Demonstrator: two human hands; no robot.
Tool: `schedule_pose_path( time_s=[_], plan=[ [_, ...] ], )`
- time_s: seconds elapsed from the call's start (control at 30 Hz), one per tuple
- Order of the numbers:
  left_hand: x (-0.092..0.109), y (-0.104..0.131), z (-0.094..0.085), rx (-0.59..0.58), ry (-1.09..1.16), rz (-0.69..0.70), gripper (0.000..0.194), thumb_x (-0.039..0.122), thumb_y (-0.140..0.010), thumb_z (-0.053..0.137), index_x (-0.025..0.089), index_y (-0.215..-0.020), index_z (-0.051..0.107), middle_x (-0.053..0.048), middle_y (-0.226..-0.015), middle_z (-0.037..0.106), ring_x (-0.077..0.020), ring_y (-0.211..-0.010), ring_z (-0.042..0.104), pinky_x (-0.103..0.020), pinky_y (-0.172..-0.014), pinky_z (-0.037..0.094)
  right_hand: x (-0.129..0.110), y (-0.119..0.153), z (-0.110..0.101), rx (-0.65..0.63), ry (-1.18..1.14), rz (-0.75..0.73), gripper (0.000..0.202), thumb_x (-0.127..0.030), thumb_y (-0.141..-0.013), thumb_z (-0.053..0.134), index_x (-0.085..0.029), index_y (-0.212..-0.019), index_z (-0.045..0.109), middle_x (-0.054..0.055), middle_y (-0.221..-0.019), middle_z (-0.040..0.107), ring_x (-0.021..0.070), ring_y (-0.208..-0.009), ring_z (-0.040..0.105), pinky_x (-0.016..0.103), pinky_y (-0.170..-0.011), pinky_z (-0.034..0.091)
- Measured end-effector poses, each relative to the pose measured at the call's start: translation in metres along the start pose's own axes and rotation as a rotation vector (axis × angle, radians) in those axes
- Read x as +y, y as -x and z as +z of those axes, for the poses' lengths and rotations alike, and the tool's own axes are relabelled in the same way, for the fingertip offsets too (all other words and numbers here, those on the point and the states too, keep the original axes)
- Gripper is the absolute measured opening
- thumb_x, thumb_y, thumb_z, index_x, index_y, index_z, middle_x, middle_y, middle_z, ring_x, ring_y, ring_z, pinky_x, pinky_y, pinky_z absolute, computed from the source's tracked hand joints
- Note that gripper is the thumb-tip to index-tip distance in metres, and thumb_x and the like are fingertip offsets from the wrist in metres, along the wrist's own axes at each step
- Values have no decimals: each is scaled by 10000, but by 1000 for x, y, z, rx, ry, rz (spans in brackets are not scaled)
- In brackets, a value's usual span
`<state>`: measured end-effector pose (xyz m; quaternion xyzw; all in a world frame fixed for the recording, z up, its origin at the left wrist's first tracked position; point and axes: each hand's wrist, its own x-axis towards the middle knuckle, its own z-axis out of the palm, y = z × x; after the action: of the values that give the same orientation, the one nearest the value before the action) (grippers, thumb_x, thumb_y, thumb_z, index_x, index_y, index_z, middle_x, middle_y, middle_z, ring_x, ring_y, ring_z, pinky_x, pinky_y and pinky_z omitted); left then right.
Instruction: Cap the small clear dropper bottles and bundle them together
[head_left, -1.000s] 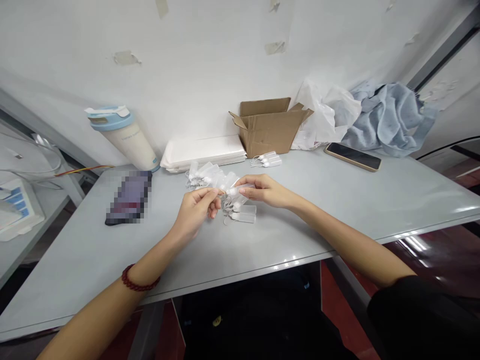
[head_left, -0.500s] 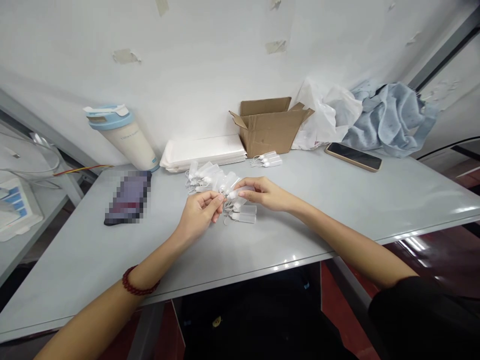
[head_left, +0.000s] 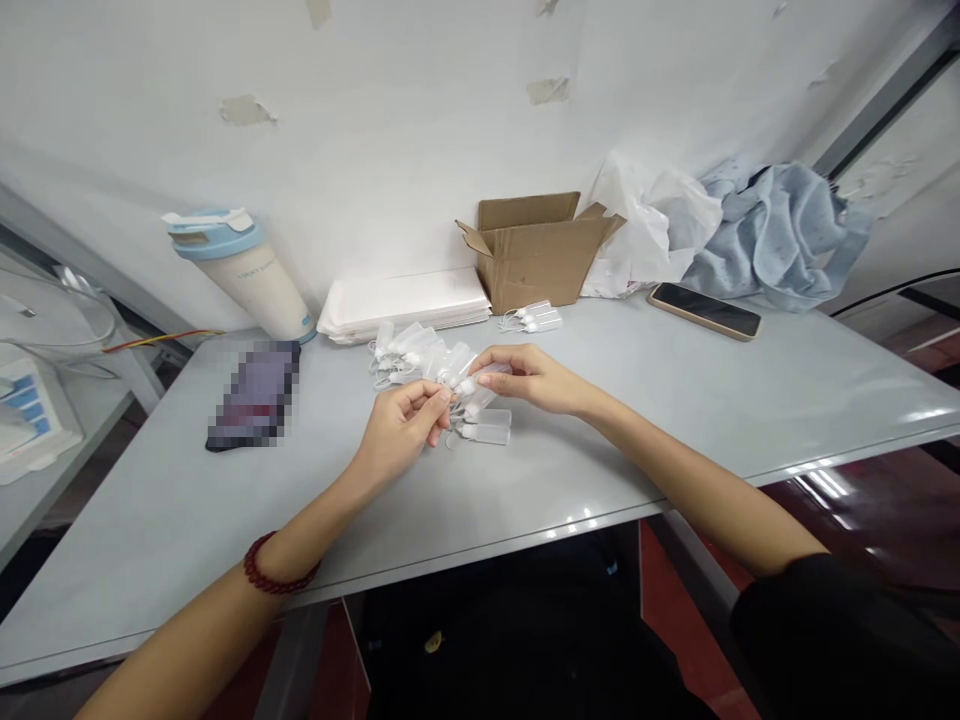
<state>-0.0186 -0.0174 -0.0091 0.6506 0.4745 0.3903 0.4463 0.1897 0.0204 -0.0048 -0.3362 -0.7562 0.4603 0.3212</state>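
Note:
Small clear plastic bottles with white caps and thin white cords lie in a loose pile (head_left: 416,345) at the middle of the table. My right hand (head_left: 531,380) pinches one such bottle (head_left: 486,376) from the right, thumb and forefinger on its body, cap end pointing left. Close by on the left, my left hand (head_left: 405,425) is closed in a pinch at that cap end, apparently on the thin cord; the fingertips hide most of it. Just below the hands another bottle (head_left: 489,428) lies flat on the table, its cord toward the left.
At the back stand an open cardboard box (head_left: 544,260), a stack of white sheets or sleeves (head_left: 405,300) and a tumbler (head_left: 251,275). Several bottles (head_left: 532,317) lie before the box. A phone (head_left: 705,310), plastic bag (head_left: 649,225) and blue cloth (head_left: 780,235) are right; a blurred dark item (head_left: 255,395) lies left.
The view has shifted very slightly. Both hands keep their pinches on the bottle and at its cap end, with the right hand's fingers a touch higher.

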Motion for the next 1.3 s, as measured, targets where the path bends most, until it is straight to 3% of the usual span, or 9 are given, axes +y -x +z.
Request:
schedule_pose_path(
  time_s=[0.2,0.37,0.63,0.8,1.0,1.3],
  plan=[
    [0,0,4,-1,-68,-18,228,346,-829,575,155,-716,627,22,-554,572,-81,-413,467,-208,-434,391,7,-3,-8,115,110,21,278,-406,-848,612,-136,-910,627,-58,-584,434,85,-546,373,234,-535,297],
    [-5,0,5,57,-180,14,216,335,-821,583,156,-713,636,11,-556,592,-93,-430,485,-215,-449,390,17,-7,-20,246,239,22,233,-368,-862,566,-141,-847,612,-26,-620,513,99,-568,427,247,-566,332],
    [-8,0,6,53,-270,72,251,357,-814,597,170,-647,606,14,-528,590,-101,-430,477,-221,-447,376,33,-9,-51,429,655,52,128,-207,-837,521,-154,-834,638,58,-769,661,150,-640,520,275,-634,380],
    [-7,-1,3,87,-295,66,316,380,-827,580,179,-586,544,14,-509,572,-97,-424,461,-222,-453,365,48,-9,-66,439,884,126,186,-90,-801,508,-124,-906,658,118,-927,680,198,-749,579,294,-674,386],
    [-5,-1,2,127,-271,60,321,362,-837,575,181,-576,533,15,-508,571,-91,-421,462,-215,-459,372,60,-10,-68,344,1025,155,284,-29,-792,505,-103,-1015,665,153,-1052,664,273,-975,564,328,-768,399],
    [-5,0,3,151,-219,57,299,325,-833,576,184,-573,529,22,-509,560,-85,-413,454,-207,-435,366,71,-11,-72,284,1165,175,326,-19,-805,494,-80,-1076,664,170,-1072,652,300,-977,530,355,-801,375]
  ],
)
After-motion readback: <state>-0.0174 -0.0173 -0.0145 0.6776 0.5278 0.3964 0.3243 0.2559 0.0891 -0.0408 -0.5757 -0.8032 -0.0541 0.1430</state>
